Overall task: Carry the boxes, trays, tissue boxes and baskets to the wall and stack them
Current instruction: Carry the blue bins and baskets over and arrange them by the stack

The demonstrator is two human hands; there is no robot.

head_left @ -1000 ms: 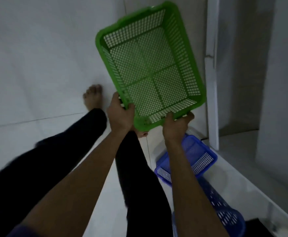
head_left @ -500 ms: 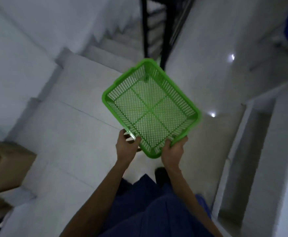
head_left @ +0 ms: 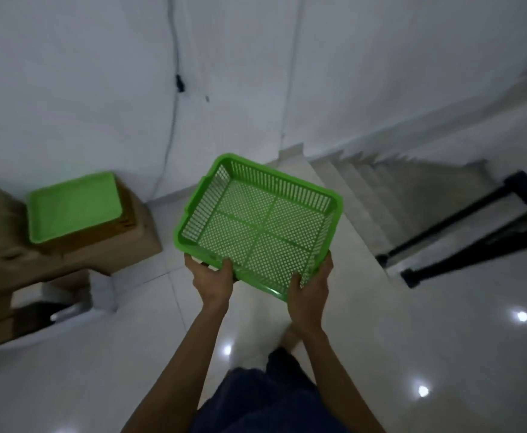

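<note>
Both forearms reach forward from the lower middle of the view, bare and nearly parallel, wrists straight. The left hand (head_left: 213, 281) has its grip clenched on the near left corner of the green basket (head_left: 257, 228), thumb hooked over the rim onto the inside and the remaining fingers hidden beneath. The right hand (head_left: 310, 287) has its grip clenched on the near right corner in the same way, thumb lying along the right wall and fingers curled under the base.

The basket is held in the air in front of the person, above the glossy white floor (head_left: 412, 307), touching nothing but the two hands. Its open side faces up and slightly toward the camera, so the perforated bottom with its cross-shaped ribs is plain to see. Its long axis runs from near left to far right; the far rim sits somewhat higher than the near one.

To the far left, well apart from the basket, a green tray (head_left: 74, 206) lies flat on top of a stack of cardboard boxes (head_left: 105, 245) set against the white wall (head_left: 99, 89). To the far right a staircase (head_left: 381, 189) descends beside a black railing (head_left: 462, 232).
</note>
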